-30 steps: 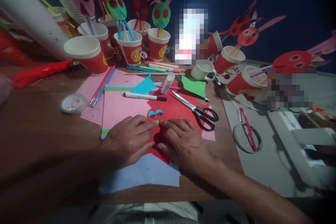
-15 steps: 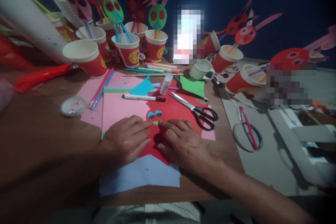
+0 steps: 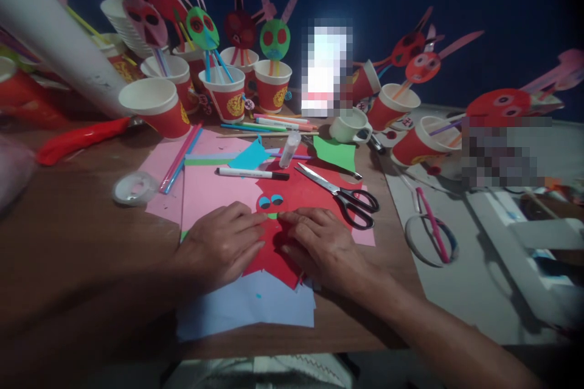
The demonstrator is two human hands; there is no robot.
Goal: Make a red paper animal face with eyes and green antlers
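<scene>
On the sheets in front of me lies a red paper face (image 3: 269, 209) with blue-and-black eyes. A small green paper piece (image 3: 272, 216) sits below the eyes. My left hand (image 3: 223, 243) rests at the left of the face, fingers stretched toward the green piece. From the right, my right hand (image 3: 322, 243) presses its fingertips down at the piece's other end. Both hands are open, thumbs apart from the fingers. Red paper (image 3: 319, 185) spreads around and under the face. Scissors (image 3: 342, 194) lie beyond my right hand, and a black-capped marker (image 3: 250, 174) lies above the face.
Red paper cups (image 3: 155, 106) with paper animal heads on straws stand along the back. A white mug (image 3: 350, 127), a glue stick (image 3: 289, 149) and green paper (image 3: 335, 152) lie nearer. Clear tape (image 3: 135, 188) is at left; a grey ring (image 3: 431, 240) is at right.
The whole view has shifted slightly, with things appearing a little lower. Both hands stay on the red face, their fingertips at the green piece.
</scene>
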